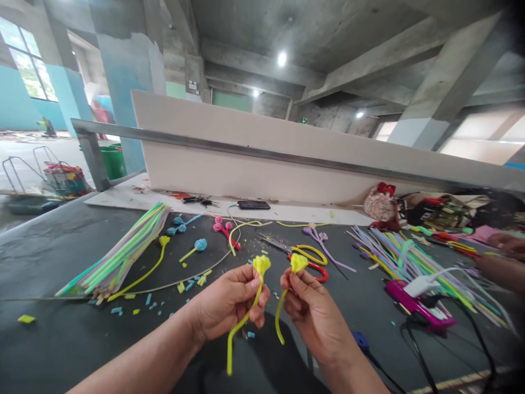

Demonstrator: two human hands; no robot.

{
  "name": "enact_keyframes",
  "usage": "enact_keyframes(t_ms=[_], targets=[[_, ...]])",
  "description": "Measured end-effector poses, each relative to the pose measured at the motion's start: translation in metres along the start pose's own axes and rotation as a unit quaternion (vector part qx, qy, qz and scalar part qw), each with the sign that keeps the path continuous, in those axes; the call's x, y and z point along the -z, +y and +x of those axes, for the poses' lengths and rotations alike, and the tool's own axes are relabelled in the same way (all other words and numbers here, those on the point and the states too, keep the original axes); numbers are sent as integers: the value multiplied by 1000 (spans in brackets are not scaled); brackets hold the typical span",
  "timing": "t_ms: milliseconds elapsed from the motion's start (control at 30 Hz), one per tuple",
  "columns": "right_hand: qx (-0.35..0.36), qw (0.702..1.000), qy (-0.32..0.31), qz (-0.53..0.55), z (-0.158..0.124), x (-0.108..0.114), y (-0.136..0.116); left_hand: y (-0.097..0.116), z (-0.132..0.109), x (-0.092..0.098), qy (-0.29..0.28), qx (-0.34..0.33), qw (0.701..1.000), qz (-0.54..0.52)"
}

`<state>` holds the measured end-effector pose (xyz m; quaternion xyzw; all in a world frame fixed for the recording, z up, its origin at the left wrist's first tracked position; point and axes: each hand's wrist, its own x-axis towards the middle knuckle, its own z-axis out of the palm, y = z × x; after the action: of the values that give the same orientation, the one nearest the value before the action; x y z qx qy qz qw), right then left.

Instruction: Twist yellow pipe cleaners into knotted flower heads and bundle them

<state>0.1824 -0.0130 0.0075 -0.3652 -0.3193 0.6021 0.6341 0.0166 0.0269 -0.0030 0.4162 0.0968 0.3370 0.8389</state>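
Observation:
My left hand (pixel 229 303) is closed round a yellow pipe-cleaner flower (pixel 261 266), its coiled head above my fingers and its stem hanging down to the lower left. My right hand (pixel 314 312) pinches a second yellow pipe-cleaner flower (pixel 298 262), whose shorter stem curls down between the hands. Both hands are held side by side above a dark grey table (pixel 49 339). Scissors with red and yellow handles (pixel 305 257) lie just behind them.
A bundle of coloured pipe cleaners (pixel 118 254) lies at left, another spread (pixel 410 257) at right. Finished blue, pink and purple flowers and cut scraps lie about. A pink glue gun (pixel 414 306) with cords sits at right. A white board (pixel 262 158) backs the table. Another person's hands (pixel 506 257) are at far right.

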Motion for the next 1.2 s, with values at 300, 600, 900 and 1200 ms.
enact_keyframes(t_ms=[300,600,900,1200], targets=[[13,1000,-20,-11,-6,-8,9,-11,-2,-6,-26,52,998,-13],[42,996,39,-72,1,-3,7,-5,0,-1,-2,37,999,-7],[9,982,21,-187,-6,-4,1,0,1,-2,95,-57,994,15],[24,992,-33,-116,-20,-8,-5,0,-1,-2,102,-67,993,-2]])
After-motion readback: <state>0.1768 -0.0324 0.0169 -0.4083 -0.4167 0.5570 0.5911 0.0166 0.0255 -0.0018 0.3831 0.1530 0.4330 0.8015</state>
